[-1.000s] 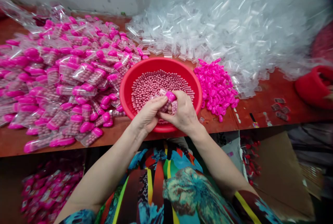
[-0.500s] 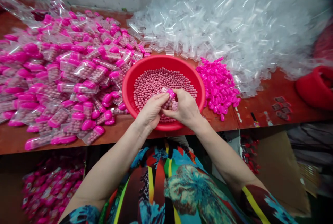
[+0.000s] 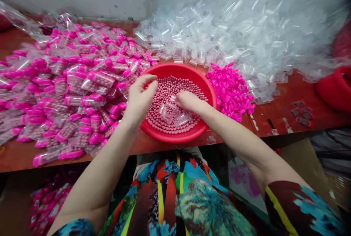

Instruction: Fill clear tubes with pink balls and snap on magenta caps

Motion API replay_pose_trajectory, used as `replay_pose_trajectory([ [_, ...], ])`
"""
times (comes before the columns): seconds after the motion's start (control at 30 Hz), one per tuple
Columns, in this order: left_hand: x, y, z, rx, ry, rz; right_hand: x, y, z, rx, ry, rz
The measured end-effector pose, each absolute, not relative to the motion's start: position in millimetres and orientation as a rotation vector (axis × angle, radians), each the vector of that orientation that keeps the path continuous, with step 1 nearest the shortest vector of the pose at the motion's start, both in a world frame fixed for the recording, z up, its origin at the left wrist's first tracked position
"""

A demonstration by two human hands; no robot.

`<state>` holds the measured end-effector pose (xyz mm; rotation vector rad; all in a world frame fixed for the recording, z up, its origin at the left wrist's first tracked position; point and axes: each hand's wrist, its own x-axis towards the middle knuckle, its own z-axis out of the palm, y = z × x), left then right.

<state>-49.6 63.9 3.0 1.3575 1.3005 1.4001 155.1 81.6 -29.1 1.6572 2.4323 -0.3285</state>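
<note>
Over the left rim of a red basin (image 3: 175, 139), my left hand (image 3: 140, 99) is raised with thumb and forefinger apart, and nothing shows between them. My right hand (image 3: 189, 101) reaches down into the basin, its fingers closed at the end of a clear plastic container (image 3: 172, 99); the fingertips are partly hidden. Small round pink beads (image 3: 186, 83) cover the basin's bottom. More clear containers (image 3: 167, 113) lie on the beads just below my right hand. To my left hand's left is a heap of bead-filled containers with pink caps (image 3: 93, 82).
Loose pink caps (image 3: 230, 91) are piled against the basin's right side. Behind them a large heap of clear containers (image 3: 233, 27) reaches to the wall. A red bucket (image 3: 334, 88) stands at the table's right, near several small dark pieces (image 3: 303, 113).
Both hands were together over the basin, holding a pink-capped container. Now my left hand has moved left without it, and my right hand has gone down to the clear containers.
</note>
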Motion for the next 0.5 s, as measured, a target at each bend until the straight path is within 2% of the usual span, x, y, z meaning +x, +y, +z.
replay_pose_trajectory([
  [0.1,-24,59,-10,1.195,1.272,1.280,159,87,-30,1.650,2.471,-0.302],
  [0.23,-22,64,-27,0.990,1.287,1.347,154,98,-36,1.635,2.532,-0.309],
  [0.5,-37,68,-32,0.718,1.294,1.492,97,118,-58,1.594,2.784,-0.695],
])
